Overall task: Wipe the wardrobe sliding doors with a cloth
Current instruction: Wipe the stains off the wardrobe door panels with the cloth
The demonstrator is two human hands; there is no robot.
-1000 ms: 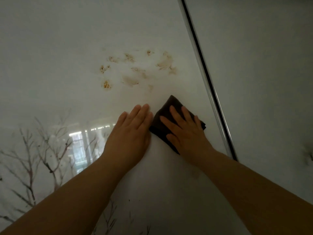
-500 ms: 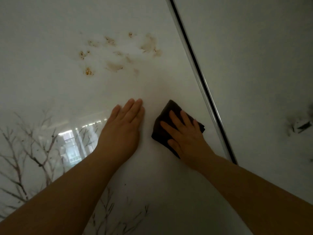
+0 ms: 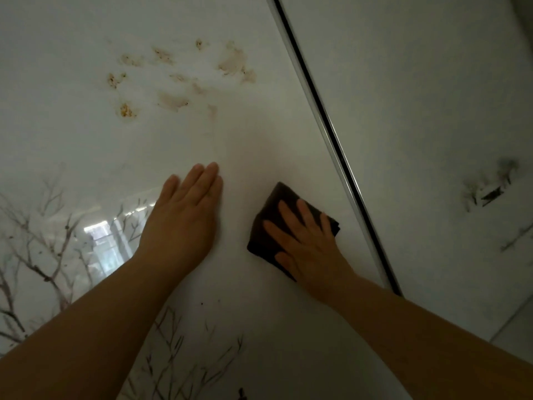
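Two glossy doors [image 3: 259, 134]: left hand [image 3: 184, 217] spread flat, right hand [image 3: 311, 243] spread, pressing one dark cloth [image 3: 268, 226].

White door [image 3: 259, 134] bears brown stains [image 3: 178, 79] up top; cloth [image 3: 271, 223] pressed flat near its right edge.

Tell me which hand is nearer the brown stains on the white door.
Left hand, flat just below the brown stains. Right hand sits lower, rightward, on the dark cloth.
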